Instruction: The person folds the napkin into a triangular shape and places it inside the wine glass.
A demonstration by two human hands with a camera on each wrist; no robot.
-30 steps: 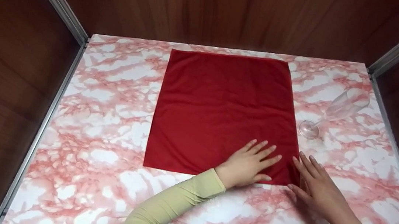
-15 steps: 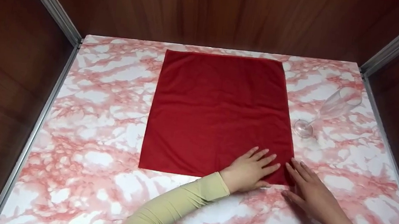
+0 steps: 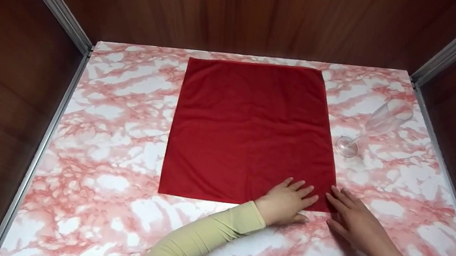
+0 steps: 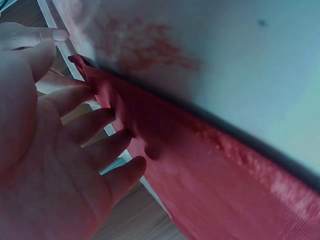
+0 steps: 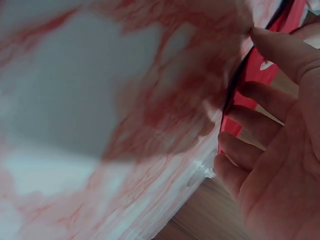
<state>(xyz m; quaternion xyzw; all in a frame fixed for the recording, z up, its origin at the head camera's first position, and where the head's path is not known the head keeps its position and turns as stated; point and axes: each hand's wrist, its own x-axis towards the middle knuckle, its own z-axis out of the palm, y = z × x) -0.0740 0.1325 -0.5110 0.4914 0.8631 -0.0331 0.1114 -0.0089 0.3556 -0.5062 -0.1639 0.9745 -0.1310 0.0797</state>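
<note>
A square red cloth (image 3: 227, 136) lies spread on the marbled table, with a few shallow creases across it. My left hand (image 3: 285, 204) rests on its near edge toward the right corner, fingers spread and fingertips touching the fabric. In the left wrist view those fingertips meet the red cloth (image 4: 200, 165) close to its border. At the near right corner is my right hand (image 3: 355, 224), its fingertips at the cloth's right edge and its thumb apart, lower down. The right wrist view has the fingers (image 5: 250, 117) extended beside the red strip of cloth, pinching nothing.
A clear champagne flute (image 3: 381, 123) is to the right of the cloth, its round foot near the cloth's edge. Dark wooden panels (image 3: 240, 14) with metal corner rails enclose the table (image 3: 95, 143) at the back and both sides.
My left hand has slid down the cloth toward its near edge, and my right hand has shifted slightly along the corner. The view has also drifted a little; the flute lies as before.
</note>
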